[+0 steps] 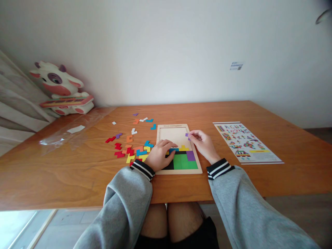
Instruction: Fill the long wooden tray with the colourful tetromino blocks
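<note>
A wooden puzzle board [173,134] lies on the table in front of me. Its lower half is filled with green [185,162], black, purple [191,156], yellow [183,148] and blue [174,150] pieces; the upper half shows bare wood. My left hand [161,154] rests over the board's left side, thumb and fingers apart around the blue piece, partly covering the black one. Over the board's right edge, my right hand [204,144] pinches a small purple puzzle piece [187,135] between thumb and fingertips.
Loose red [119,154], orange [129,138], yellow [130,158], blue [153,127], white and purple pieces lie left of the board. A printed sheet [246,143] lies at right. Clear plastic wrap [75,133] and a cow-shaped toy keyboard [67,100] are at far left.
</note>
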### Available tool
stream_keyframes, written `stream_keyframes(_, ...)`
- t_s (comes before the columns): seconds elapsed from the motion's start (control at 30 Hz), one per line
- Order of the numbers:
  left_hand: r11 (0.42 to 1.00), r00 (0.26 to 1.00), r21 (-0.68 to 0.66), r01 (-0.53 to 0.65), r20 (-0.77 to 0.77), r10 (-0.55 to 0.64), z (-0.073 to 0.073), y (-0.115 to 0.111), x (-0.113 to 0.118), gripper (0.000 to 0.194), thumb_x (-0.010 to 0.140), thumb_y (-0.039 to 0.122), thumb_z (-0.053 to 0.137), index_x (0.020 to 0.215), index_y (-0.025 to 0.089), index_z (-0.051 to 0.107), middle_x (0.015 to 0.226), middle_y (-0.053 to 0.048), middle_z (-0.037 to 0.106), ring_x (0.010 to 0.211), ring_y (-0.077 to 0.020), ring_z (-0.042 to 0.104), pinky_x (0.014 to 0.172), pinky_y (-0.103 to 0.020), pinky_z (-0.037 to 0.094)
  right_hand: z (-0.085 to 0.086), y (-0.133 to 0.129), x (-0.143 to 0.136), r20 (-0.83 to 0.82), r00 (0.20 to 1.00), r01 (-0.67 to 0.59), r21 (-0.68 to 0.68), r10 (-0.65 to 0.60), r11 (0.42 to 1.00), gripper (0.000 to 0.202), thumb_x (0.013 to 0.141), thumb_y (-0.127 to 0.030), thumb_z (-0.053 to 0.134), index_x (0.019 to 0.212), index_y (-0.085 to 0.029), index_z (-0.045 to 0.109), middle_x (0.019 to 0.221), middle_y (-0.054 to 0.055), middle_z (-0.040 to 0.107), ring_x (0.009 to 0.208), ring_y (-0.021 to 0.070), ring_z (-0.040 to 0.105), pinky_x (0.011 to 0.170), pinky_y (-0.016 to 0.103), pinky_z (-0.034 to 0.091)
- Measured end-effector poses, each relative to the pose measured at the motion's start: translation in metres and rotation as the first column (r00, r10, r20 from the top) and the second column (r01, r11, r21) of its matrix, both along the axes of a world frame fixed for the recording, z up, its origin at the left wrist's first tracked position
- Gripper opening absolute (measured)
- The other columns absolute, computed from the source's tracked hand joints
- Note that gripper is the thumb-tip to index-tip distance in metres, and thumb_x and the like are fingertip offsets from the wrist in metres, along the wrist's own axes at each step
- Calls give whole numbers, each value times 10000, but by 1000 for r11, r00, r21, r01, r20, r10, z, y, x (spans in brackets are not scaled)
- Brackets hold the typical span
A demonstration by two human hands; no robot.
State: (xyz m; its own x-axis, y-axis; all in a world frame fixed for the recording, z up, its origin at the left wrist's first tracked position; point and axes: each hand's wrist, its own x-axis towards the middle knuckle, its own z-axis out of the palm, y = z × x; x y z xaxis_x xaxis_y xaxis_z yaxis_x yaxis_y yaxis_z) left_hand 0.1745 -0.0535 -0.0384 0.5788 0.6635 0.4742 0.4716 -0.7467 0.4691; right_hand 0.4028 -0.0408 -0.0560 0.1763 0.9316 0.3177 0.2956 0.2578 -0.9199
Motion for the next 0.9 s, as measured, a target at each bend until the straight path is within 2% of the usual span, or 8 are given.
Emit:
stream_keyframes(0.2, 1000, 1000, -11, -7, -8, 7, -1, 0, 0, 183, 885, 169, 555, 1042, 186, 646, 1023, -81, 671, 973, -219, 609, 902, -373, 512, 4, -5, -1, 81, 997, -18, -7, 19, 1000, 370, 809, -546, 644, 909, -190, 666, 875, 85, 735, 736, 200, 646, 698, 345, 507)
stream_keyframes(0.9, 1000, 1000, -21, 13, -26, -13, 0, 0, 0, 177, 895, 175, 543, 1036, 198, 647, 1018, -77, 668, 967, -213, 618, 899, -371, 512, 8, -9, -3, 172, 984, -34, -18, 36, 999, 357, 830, -524, 612, 910, -188, 701, 829, 77, 732, 704, 195, 621, 657, 330, 487)
